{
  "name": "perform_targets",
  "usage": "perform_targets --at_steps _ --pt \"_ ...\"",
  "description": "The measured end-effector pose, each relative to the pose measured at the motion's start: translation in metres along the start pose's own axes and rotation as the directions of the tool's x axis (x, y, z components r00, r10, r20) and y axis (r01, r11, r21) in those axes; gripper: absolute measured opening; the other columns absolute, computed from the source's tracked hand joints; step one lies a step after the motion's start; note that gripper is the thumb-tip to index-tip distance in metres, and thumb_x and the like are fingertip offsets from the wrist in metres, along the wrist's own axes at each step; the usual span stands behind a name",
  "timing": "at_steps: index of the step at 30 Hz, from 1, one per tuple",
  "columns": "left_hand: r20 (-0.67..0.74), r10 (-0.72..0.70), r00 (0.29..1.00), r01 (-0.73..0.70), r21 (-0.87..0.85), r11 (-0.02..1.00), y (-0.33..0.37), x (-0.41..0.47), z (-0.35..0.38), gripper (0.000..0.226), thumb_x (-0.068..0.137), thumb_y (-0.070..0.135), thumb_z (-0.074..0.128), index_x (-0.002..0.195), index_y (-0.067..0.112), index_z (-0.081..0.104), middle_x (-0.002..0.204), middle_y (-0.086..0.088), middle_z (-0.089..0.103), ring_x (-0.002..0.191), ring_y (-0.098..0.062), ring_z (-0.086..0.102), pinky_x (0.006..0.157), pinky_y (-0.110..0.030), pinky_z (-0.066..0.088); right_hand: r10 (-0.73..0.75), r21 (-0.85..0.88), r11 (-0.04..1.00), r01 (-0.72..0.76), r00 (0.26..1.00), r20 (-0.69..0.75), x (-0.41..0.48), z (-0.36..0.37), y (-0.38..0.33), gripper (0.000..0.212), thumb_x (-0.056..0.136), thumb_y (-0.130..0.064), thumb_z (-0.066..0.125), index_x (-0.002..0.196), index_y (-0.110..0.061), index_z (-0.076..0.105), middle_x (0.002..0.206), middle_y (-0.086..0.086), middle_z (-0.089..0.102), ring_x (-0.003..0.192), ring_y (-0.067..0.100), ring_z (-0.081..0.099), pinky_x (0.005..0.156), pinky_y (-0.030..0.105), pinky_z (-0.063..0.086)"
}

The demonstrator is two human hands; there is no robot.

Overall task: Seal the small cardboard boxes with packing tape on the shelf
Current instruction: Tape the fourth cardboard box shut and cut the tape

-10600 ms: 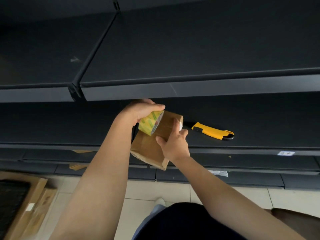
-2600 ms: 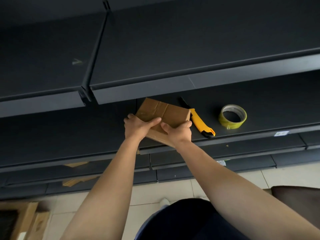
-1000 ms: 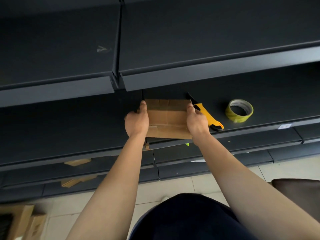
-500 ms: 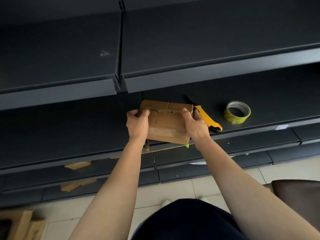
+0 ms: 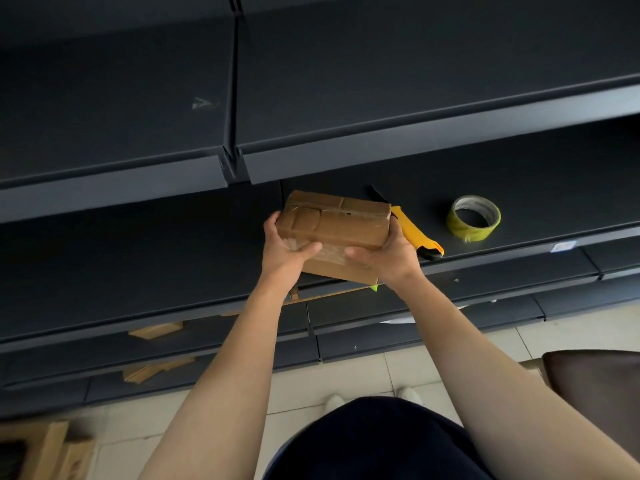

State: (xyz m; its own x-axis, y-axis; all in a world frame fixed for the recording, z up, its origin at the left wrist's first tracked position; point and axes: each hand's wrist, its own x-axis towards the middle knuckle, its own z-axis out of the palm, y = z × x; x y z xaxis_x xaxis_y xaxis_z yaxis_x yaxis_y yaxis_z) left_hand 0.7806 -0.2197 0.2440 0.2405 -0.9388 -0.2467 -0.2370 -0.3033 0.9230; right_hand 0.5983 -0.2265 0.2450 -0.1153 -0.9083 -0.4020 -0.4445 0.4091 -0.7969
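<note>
Head view. A small cardboard box [image 5: 334,233] is held at the front edge of a dark shelf [image 5: 540,181], its long axis running left to right and dipping slightly toward the right, with one broad face tipped toward the camera. Glossy clear tape crosses that face and follows the seam along the upper edge. The left hand [image 5: 282,252] grips the box's left end and the right hand [image 5: 391,258] grips its right end, both thumbs laid on the near face and nearly meeting. The remaining fingers of the right hand are hidden behind the box. Whether the underside of the box rests on the shelf cannot be told. A yellow knife [image 5: 414,233] lies diagonally on the shelf just beside the box; its middle is covered by the box corner and the right hand, and its dark end reaches the shelf's front edge. A roll of tape [image 5: 473,219] lies flat on the shelf, well to the right. Cardboard scraps [image 5: 156,330] lie on the lower shelves, partly cut off by the shelf edges.
</note>
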Motion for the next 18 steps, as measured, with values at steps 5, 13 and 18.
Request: perform_targets --at_steps 5,13,18 --pt "-0.304 0.031 0.952 -0.026 0.021 0.999 0.008 0.007 0.007 0.084 0.065 0.041 0.084 0.129 0.017 0.034 0.128 -0.003 0.043 0.116 -0.021 0.048 0.097 -0.035 0.044 -0.014 -0.081 0.997 0.008 0.997 -0.080 0.006 -0.008 -0.013 0.096 0.084 -0.062 0.057 0.153 -0.014 0.010 0.138 0.011 0.051 0.120 0.031 0.054 0.090 0.039 0.049" --pt "-0.288 -0.001 0.958 -0.036 -0.123 0.992 0.009 0.008 0.005 0.045 0.094 0.035 0.056 0.130 0.009 0.049 0.127 -0.002 0.053 0.114 -0.011 0.051 0.094 -0.022 0.039 0.184 -0.136 0.970 -0.200 0.975 -0.126 0.023 -0.007 -0.013 0.082 0.093 -0.062 0.039 0.152 -0.014 0.009 0.131 0.016 0.054 0.112 0.037 0.058 0.089 0.044 0.050" --pt "-0.221 -0.365 0.904 0.262 -0.386 0.885 -0.011 0.003 0.023 0.043 0.099 0.001 0.035 0.141 0.007 0.032 0.124 -0.012 0.050 0.110 -0.021 0.055 0.104 -0.035 0.041 0.176 -0.129 0.972 -0.197 0.971 -0.163 0.035 -0.003 -0.017 0.070 0.095 -0.057 0.035 0.152 -0.030 0.006 0.112 0.013 0.063 0.090 0.034 0.066 0.077 0.045 0.057"
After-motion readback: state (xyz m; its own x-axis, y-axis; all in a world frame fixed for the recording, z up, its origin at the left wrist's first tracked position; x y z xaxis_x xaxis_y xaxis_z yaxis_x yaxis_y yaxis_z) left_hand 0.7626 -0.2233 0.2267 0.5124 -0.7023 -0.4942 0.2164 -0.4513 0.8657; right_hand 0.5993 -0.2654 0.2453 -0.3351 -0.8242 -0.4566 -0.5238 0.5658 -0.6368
